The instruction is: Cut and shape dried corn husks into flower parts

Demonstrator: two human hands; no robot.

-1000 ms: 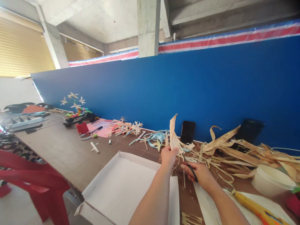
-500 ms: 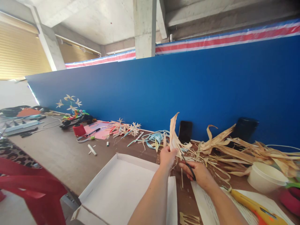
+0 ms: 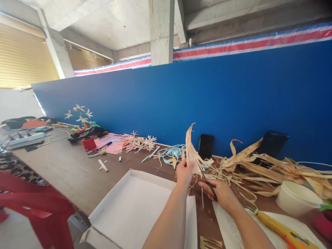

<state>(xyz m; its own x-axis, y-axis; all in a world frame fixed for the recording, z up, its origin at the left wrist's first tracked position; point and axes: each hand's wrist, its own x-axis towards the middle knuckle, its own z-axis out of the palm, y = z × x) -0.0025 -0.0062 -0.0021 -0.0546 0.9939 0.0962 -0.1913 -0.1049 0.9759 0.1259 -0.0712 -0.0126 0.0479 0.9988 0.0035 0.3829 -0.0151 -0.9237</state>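
Observation:
My left hand (image 3: 184,172) pinches a pale dried corn husk (image 3: 190,147) that stands upright above the table, its lower right edge cut into strips. Black-handled scissors (image 3: 211,188) are gripped in my right hand (image 3: 218,192), with the blades pointing up and left at the husk's lower edge. Whether the blades are parted cannot be made out. Behind the husk, a dark phone (image 3: 206,146) leans on the blue partition. To the right lies a heap of dried husks (image 3: 275,173).
A white open box (image 3: 135,204) lies left of my forearms. A yellow glue gun (image 3: 281,228) rests on paper at the right, near a cream bowl (image 3: 298,197). Husk flowers (image 3: 149,141), light blue ribbon (image 3: 172,152) and a red spool (image 3: 88,143) line the back.
The husk in my left hand has tilted slightly left and lowered a little. My right hand keeps the scissors at its lower edge. The view has shifted slightly.

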